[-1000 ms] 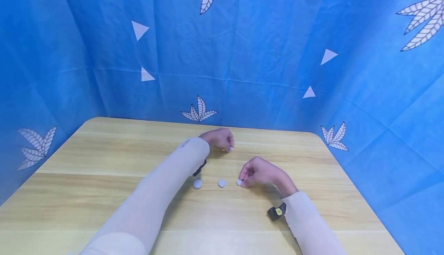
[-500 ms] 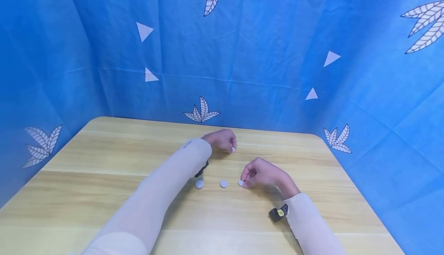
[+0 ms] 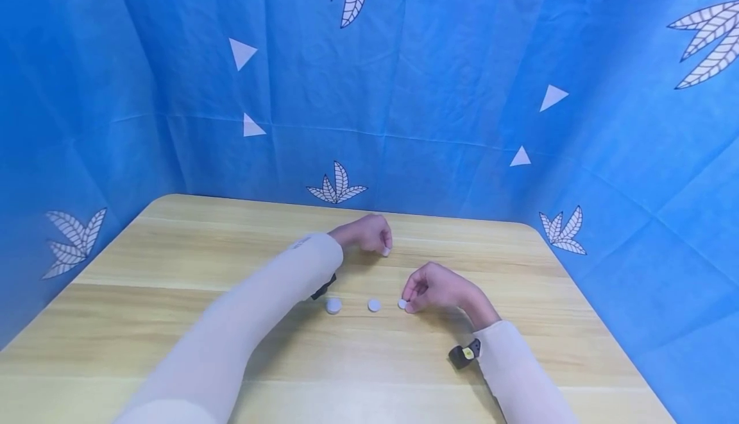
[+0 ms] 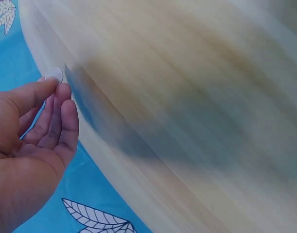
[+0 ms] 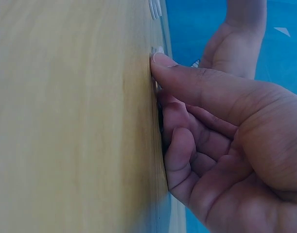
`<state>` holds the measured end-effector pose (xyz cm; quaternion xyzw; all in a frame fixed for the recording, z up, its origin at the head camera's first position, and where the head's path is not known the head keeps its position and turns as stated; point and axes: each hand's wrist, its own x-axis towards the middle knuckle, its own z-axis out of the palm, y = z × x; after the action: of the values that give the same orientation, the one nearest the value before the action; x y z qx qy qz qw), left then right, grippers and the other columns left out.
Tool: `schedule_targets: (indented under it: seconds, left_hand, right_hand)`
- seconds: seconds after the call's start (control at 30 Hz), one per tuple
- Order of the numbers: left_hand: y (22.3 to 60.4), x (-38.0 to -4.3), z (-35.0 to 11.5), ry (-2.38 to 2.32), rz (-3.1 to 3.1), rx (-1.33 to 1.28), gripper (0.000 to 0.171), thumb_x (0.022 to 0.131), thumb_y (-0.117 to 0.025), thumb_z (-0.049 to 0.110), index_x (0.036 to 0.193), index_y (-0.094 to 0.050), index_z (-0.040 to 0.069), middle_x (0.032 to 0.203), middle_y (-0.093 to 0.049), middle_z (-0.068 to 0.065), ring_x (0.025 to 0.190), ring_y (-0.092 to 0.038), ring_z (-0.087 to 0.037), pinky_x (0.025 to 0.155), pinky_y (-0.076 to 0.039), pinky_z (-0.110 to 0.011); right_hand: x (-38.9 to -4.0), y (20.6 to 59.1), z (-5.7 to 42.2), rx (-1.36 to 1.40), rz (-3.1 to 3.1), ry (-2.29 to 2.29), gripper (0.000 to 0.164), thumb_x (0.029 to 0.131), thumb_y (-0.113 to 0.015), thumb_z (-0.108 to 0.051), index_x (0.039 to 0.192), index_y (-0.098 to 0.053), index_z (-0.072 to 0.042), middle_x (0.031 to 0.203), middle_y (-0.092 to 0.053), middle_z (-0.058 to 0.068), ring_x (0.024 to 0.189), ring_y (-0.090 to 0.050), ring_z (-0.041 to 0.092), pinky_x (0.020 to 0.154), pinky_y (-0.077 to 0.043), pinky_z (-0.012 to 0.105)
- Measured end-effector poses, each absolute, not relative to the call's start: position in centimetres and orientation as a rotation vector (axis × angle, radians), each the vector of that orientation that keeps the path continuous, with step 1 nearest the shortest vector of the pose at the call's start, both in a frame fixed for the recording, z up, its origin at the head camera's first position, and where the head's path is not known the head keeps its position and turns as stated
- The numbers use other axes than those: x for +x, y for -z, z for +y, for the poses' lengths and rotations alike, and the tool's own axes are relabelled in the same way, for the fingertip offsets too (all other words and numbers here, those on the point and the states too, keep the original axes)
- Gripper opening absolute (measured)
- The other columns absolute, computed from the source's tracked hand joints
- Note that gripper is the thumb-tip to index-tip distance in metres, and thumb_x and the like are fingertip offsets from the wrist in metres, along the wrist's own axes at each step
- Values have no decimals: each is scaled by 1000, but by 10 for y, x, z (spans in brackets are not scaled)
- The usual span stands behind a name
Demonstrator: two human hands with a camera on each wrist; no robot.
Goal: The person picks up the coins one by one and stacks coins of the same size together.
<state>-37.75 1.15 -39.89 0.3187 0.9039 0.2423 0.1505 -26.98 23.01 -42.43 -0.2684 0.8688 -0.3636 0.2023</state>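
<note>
My left hand [image 3: 372, 233] pinches a small white disc [image 4: 55, 74] between thumb and forefinger, low over the far part of the wooden table [image 3: 190, 251]. Nearer to me, the right hand [image 3: 435, 288] has thumb and fingertips on another white disc [image 3: 402, 304], pinching it at the tabletop. In the right wrist view that thumb hides most of it. To its left lie two more pale discs in a row: a middle disc [image 3: 374, 305] and a slightly larger left disc [image 3: 333, 305], beside the left forearm.
A blue curtain [image 3: 346, 90] with white leaf and triangle prints closes off the table's back and sides. Black wrist devices sit at both cuffs; the right device [image 3: 462, 355] hangs close over the wood. The left sleeve [image 3: 248, 321] crosses the table's left half.
The left forearm has shifted a little left, and the left hand has dipped slightly with its disc over the last half second. The right hand keeps its pinch in place. The head view shifted slightly.
</note>
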Motion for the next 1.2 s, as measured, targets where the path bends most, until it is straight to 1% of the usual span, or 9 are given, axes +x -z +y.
schedule_targets:
  seconds: [0.23, 0.37, 0.47, 0.73, 0.9, 1.03, 1.2]
  left_hand:
    - [392, -357, 5, -751, 2586, 907, 8, 83, -80, 1, 88, -78, 7, 89, -72, 0, 86, -64, -17, 78, -55, -27]
    - [394, -343, 2, -832, 2541, 848, 10, 82, -80, -1, 87, -78, 8, 84, -71, 0, 78, -63, -15, 70, -55, -25]
    - [396, -334, 1, -889, 2499, 821, 11, 81, -79, -3, 87, -78, 6, 82, -72, 0, 73, -63, -15, 66, -55, -25]
    - [403, -312, 2, -1018, 2382, 698, 17, 79, -74, -8, 89, -77, 6, 83, -73, 0, 67, -64, -15, 62, -58, -27]
    - [405, -297, 6, -1035, 2360, 668, 18, 78, -73, -10, 88, -76, 4, 79, -73, -2, 61, -60, -12, 57, -54, -22]
    - [404, -287, 9, -1053, 2337, 642, 19, 77, -71, -13, 87, -75, 3, 77, -72, -5, 60, -59, -12, 56, -52, -22]
    - [404, -277, 11, -1025, 2368, 661, 19, 76, -72, -13, 86, -76, 3, 75, -72, -2, 60, -58, -10, 54, -49, -19]
  right_hand:
    - [-268, 423, 230, -737, 2430, 1008, 12, 82, -84, -6, 90, -76, -8, 83, -74, 0, 77, -68, 16, 72, -56, 27]
    - [-266, 422, 230, -729, 2429, 1009, 12, 83, -83, -5, 91, -75, -7, 83, -74, 1, 76, -68, 17, 71, -56, 26]
    - [-266, 423, 230, -732, 2427, 1016, 12, 83, -84, -5, 91, -76, -7, 83, -74, 2, 76, -68, 17, 71, -56, 26]
    - [-265, 424, 231, -734, 2423, 1028, 13, 82, -85, -7, 92, -76, -7, 83, -74, 3, 76, -67, 17, 71, -56, 26]
    - [-264, 424, 230, -741, 2420, 1025, 13, 83, -84, -7, 92, -75, -6, 83, -74, 3, 75, -66, 16, 69, -55, 25]
    - [-265, 424, 229, -746, 2410, 1034, 13, 83, -84, -5, 91, -75, -5, 83, -74, 5, 75, -66, 16, 68, -55, 24]
    - [-266, 424, 227, -763, 2421, 1021, 12, 82, -84, -5, 91, -75, -5, 83, -74, 3, 75, -67, 16, 69, -55, 24]
